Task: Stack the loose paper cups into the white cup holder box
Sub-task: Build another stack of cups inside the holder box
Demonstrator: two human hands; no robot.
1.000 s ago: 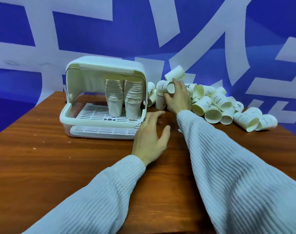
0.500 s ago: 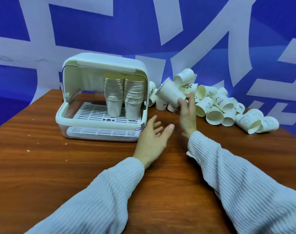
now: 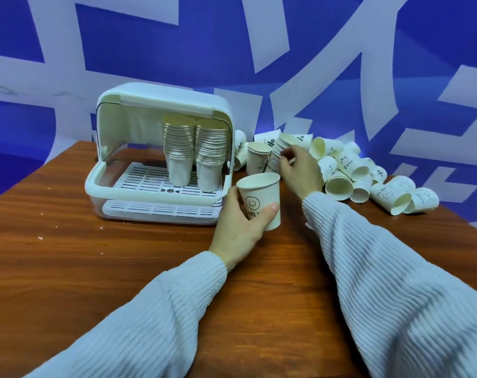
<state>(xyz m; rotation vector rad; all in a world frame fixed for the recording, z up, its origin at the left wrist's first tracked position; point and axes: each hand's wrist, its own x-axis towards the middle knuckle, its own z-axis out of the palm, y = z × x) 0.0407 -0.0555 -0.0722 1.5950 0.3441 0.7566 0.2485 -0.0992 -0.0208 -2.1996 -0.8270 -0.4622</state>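
The left hand (image 3: 241,233) grips an upright cream paper cup with a black smiley face and "HELLO" lettering (image 3: 260,199), thumb on its front and fingers behind, just off the front right corner of the white plastic cup holder box with a raised hood lid (image 3: 161,105). The box sits on the brown wood-grain table (image 3: 68,255), and two tall stacks of nested paper cups (image 3: 195,154) stand side by side on its slatted white tray. The right hand (image 3: 300,170), fingers curled, pinches the rim of another cup (image 3: 275,156) at the near edge of the loose pile of cream printed paper cups (image 3: 349,173), most lying on their sides, to the right of the box against the blue and white wall (image 3: 259,36).
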